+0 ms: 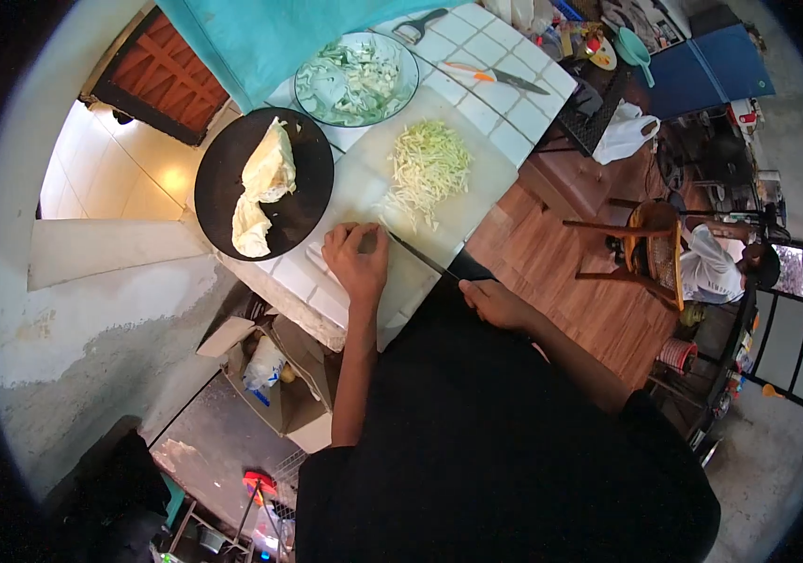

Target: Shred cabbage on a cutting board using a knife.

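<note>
My right hand [496, 302] grips the handle of a dark-bladed knife [419, 255] at the near right edge of a translucent white cutting board [493, 165]. The blade slants up and left towards my left hand [357, 262]. That hand is low over the board's left part, thumb and fingers drawn together at the knife tip; whether anything is pinched there is hidden. Beyond the blade lies a heap of shredded cabbage [433, 162]. To the left, a round black pan or tray [218, 197] bears pale cabbage pieces [271, 169].
A green-and-white marbled bowl [317, 95] with chopped pieces stands behind the board. On the white tiled counter [472, 39] lie an orange-handled knife [496, 75] and a peeler [417, 27]. A cardboard box [303, 408] is below left. A person [711, 264] is near a wooden chair [655, 246].
</note>
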The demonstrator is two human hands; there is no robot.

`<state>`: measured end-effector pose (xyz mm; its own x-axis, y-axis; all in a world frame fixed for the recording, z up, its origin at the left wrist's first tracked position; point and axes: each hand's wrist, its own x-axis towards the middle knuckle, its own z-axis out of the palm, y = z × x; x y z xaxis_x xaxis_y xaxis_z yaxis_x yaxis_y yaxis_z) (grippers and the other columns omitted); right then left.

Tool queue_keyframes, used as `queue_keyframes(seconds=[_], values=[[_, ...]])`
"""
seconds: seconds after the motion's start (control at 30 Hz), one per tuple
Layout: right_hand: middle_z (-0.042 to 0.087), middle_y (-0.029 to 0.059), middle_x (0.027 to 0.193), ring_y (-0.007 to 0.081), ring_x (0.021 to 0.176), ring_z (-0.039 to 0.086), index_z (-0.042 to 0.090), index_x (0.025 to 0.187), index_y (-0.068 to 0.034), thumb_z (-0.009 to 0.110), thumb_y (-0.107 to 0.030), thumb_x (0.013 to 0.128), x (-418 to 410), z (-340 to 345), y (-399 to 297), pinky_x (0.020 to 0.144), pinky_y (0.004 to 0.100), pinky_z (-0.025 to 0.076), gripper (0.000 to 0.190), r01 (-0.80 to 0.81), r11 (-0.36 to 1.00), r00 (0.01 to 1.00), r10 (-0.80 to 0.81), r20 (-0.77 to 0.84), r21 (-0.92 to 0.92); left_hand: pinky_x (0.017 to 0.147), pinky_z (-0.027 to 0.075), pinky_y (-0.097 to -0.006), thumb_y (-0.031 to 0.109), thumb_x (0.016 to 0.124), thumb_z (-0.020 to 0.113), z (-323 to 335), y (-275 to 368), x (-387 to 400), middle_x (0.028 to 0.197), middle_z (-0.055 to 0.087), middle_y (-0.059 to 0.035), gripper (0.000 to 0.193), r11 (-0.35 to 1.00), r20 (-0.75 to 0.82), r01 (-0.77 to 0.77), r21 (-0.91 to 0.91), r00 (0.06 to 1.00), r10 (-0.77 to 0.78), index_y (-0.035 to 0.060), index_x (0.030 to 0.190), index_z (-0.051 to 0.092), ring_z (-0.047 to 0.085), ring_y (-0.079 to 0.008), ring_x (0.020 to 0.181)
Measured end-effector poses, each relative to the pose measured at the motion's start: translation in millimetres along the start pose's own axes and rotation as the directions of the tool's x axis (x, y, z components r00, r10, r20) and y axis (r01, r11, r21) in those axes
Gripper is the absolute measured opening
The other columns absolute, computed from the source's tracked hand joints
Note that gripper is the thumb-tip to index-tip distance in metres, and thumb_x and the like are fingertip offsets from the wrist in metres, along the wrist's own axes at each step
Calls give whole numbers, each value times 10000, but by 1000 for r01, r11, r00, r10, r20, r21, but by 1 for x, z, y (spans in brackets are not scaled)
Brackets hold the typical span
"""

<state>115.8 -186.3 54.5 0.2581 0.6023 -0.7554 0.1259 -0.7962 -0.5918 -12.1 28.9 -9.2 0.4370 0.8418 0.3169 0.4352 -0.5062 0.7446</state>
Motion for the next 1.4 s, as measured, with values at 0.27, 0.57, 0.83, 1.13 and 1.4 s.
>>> queue_keyframes(seconds=[0.27, 0.57, 0.83, 1.13, 1.4], values=[[430, 2, 632, 99, 490, 373, 513, 839, -101, 418, -569, 1057, 19, -17, -37, 447, 270, 327, 525, -30, 988, 999, 25, 36, 151, 822, 429, -410, 133, 723, 812, -4, 3, 0, 875, 636, -22, 105, 1000, -13, 1, -14, 1000, -1, 124, 804, 746, 591, -255, 915], [578, 133, 722, 250, 716, 583, 597, 852, 23, 434, -506, 1068, 40, -55, -16, 709, 408, 479, 594, 252, 963, 943, -266, -200, -91, 813, 428, -408, 142, 742, 797, 0, 6, 1, 856, 636, -25, 94, 1000, -17, 10, 16, 1000, -10, 116, 814, 742, 588, -254, 906], [659, 234, 828, 387, 791, 638, 665, 967, 47, 512, -454, 1036, 32, -83, -35, 735, 433, 487, 528, 253, 909, 916, -335, -219, -332, 792, 426, -403, 96, 793, 753, 16, 23, 15, 817, 645, -37, 78, 980, -14, 83, 179, 997, -82, 108, 865, 727, 592, -255, 872], [618, 191, 782, 281, 741, 606, 638, 1026, 72, 563, -432, 1024, 48, -143, -29, 706, 400, 482, 510, 297, 938, 892, -339, -298, -180, 753, 527, -435, 90, 880, 684, 37, 63, 26, 921, 721, -144, 189, 968, 156, 197, -159, 973, -172, 40, 1059, 718, 670, -332, 849], [671, 247, 826, 415, 789, 663, 631, 1010, -8, 557, -454, 1005, 76, -138, -40, 723, 500, 498, 452, 423, 796, 872, -487, -43, -432, 759, 496, -390, 3, 771, 729, -14, 40, 54, 870, 674, -129, 222, 993, -403, -51, 110, 911, 91, 46, 987, 703, 632, -306, 798]])
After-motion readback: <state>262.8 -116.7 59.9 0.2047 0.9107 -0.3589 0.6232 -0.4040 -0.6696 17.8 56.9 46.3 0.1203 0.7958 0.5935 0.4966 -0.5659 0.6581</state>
